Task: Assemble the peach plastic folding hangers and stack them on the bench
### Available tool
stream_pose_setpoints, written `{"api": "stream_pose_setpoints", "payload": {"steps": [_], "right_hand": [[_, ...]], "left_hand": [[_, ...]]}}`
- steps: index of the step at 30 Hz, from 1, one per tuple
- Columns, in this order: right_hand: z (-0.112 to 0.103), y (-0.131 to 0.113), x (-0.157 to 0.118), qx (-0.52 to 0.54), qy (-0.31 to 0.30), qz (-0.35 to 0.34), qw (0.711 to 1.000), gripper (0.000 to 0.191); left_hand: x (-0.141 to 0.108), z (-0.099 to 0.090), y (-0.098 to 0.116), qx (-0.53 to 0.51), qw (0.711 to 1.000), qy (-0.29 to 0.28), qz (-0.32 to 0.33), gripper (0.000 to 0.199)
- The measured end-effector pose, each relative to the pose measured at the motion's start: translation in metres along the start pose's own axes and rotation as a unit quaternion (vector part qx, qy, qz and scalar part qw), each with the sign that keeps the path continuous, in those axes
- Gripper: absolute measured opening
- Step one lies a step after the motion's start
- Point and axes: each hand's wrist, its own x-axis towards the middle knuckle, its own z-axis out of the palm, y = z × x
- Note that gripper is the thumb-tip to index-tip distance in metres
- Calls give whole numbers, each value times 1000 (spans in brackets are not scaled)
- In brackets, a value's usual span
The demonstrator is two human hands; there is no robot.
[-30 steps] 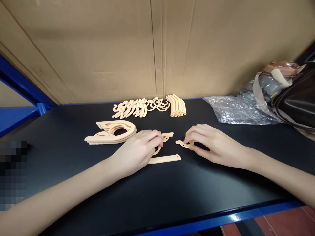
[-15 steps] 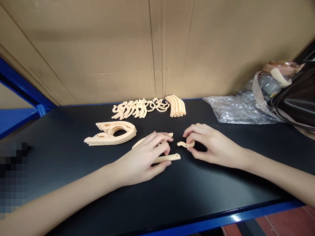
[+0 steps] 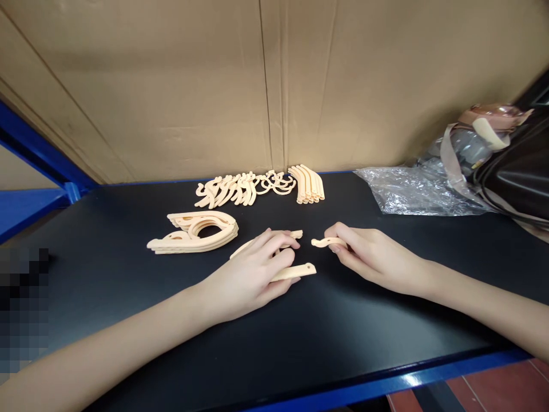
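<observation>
My left hand (image 3: pixel 255 274) lies over a pair of beige plastic hanger arms, fingers curled and gripping the nearer hanger arm (image 3: pixel 305 270), whose end with a small hole sticks out to the right. The farther hanger arm (image 3: pixel 295 234) shows only at its ends, as my fingers cover its middle. To the right, my right hand (image 3: pixel 360 249) pinches a small curved beige hanger hook (image 3: pixel 321 242) between thumb and fingers. The free tip of the hook points left, a short gap away from the hanger arms. Part of the hook is hidden inside the fingers.
Several folded hangers (image 3: pixel 201 240) are stacked at the left. Along the back lie a row of curved arms (image 3: pixel 231 189), loose hooks (image 3: pixel 278 183) and a bundle of straighter arms (image 3: pixel 307 184). A clear plastic bag (image 3: pixel 403 191) and a strapped bottle (image 3: pixel 469 149) are at the right.
My right hand has closed more tightly around the hanger hook and lifted and turned it slightly. My left fingers have drawn in a little on the nearer hanger arm.
</observation>
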Motion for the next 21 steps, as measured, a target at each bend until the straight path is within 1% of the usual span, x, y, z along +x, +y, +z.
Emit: {"api": "stream_pose_setpoints", "payload": {"steps": [3, 6, 11, 16, 21], "right_hand": [[-1, 0, 0, 13, 2, 7, 1000, 11], [-1, -2, 0, 2, -3, 11, 1000, 13], [-1, -4, 0, -13, 6, 5, 1000, 19], [0, -5, 1, 10, -11, -7, 1000, 25], [0, -8, 4, 43, -26, -16, 999, 28]], "left_hand": [[0, 0, 0, 6, 1000, 16, 2, 14], [-1, 1, 0, 22, 999, 25, 5, 15], [-1, 4, -1, 23, 1000, 7, -7, 16], [1, 3, 0, 10, 1000, -15, -16, 18], [1, 3, 0, -9, 1000, -16, -24, 22]]}}
